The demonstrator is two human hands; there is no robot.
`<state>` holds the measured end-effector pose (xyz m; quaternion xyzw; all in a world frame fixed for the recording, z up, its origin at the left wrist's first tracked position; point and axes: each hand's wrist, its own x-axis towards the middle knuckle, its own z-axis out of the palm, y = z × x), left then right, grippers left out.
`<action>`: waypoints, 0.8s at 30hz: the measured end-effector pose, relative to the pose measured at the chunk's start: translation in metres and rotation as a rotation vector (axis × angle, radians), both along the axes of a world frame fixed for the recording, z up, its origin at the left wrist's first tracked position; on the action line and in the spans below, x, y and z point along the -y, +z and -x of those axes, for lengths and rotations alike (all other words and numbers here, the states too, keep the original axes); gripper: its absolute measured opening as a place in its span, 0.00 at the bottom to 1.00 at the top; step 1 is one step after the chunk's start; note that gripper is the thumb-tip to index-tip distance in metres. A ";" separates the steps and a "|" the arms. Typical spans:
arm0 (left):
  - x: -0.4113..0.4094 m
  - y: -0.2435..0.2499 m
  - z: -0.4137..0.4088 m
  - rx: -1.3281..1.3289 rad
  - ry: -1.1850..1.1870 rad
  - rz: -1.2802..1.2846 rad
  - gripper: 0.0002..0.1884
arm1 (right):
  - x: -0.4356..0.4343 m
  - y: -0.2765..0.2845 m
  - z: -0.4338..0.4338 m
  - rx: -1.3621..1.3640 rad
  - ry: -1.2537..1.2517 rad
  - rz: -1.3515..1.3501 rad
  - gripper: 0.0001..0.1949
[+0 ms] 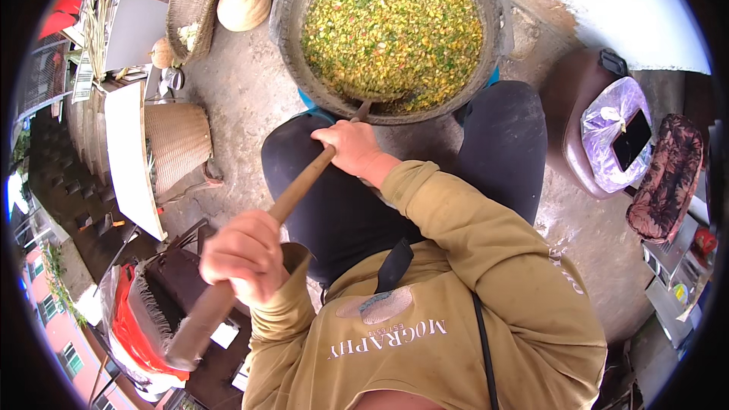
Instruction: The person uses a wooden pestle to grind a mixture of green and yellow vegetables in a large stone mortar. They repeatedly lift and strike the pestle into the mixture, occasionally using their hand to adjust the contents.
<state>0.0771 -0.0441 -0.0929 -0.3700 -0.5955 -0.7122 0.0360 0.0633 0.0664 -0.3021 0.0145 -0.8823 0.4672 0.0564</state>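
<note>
A long wooden handle point(304, 179) runs slantwise across my front, and both my hands are wrapped around it. My left hand point(245, 253) grips the upper part, near my chest; it looks slightly blurred. Lower down, over my thigh, my right hand point(354, 148) holds the shaft with the thumb lying along it. The tool's head sits inside a large round tub point(289, 60), at the rim nearest me, and is mostly hidden. Finely chopped green and yellow plant matter point(393, 34) with reddish bits fills much of the tub, which stands just beyond my spread knees.
Left of the tub are a pale pumpkin-like gourd point(244, 4), a long woven basket point(193, 8) and a wicker basket point(179, 142) beside a white board point(132, 159). At right, a phone point(632, 139) lies on a plastic bag atop a brown rounded seat point(572, 119).
</note>
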 end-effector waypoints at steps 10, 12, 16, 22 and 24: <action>0.017 -0.001 -0.039 0.000 -0.112 0.034 0.18 | -0.009 0.008 -0.011 -0.224 -0.138 -0.067 0.11; 0.017 0.003 -0.039 -0.036 -0.121 0.032 0.18 | -0.023 0.020 -0.003 -0.285 -0.192 -0.085 0.10; 0.008 0.008 -0.034 -0.106 -0.118 -0.075 0.20 | -0.063 0.054 0.007 -0.298 -0.113 -0.108 0.09; -0.035 0.071 0.012 -0.038 -0.243 -0.092 0.17 | -0.104 0.106 0.004 0.022 0.098 -0.054 0.07; -0.056 0.089 0.044 0.149 -0.441 -0.106 0.18 | -0.117 0.116 0.006 0.117 0.116 -0.036 0.09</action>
